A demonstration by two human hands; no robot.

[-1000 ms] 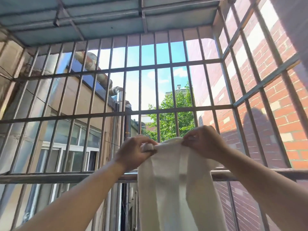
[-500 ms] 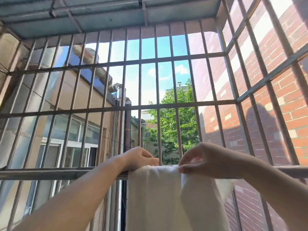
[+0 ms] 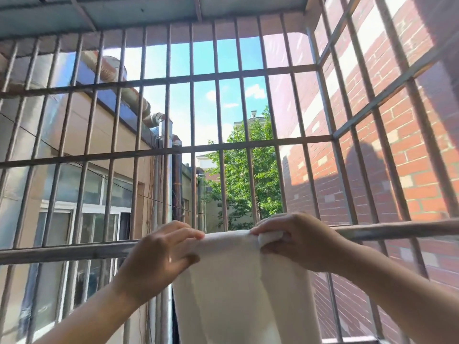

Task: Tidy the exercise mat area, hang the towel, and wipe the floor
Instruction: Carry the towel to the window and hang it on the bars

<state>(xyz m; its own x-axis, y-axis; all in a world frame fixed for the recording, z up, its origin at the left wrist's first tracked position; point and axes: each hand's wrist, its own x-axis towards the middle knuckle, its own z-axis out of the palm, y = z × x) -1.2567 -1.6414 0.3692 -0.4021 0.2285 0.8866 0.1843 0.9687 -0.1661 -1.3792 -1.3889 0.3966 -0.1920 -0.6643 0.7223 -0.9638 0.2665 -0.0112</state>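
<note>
A white towel (image 3: 236, 289) hangs draped over a horizontal metal rail (image 3: 397, 229) of the window grille, its near half falling straight down toward me. My left hand (image 3: 161, 254) pinches the towel's left edge at the rail between thumb and fingers. My right hand (image 3: 295, 239) grips a bunched fold of the towel's right edge at the top of the rail. The far half of the towel is hidden behind the near half.
The metal security grille (image 3: 191, 150) of vertical and horizontal bars closes off the front and right side, with a metal roof above. Beyond it stand a beige building (image 3: 87, 145), a green tree (image 3: 243, 175) and a red brick wall (image 3: 409, 157).
The towel has come down from above the rail onto it. Both hands have moved apart along the rail, spreading the towel's top edge wider.
</note>
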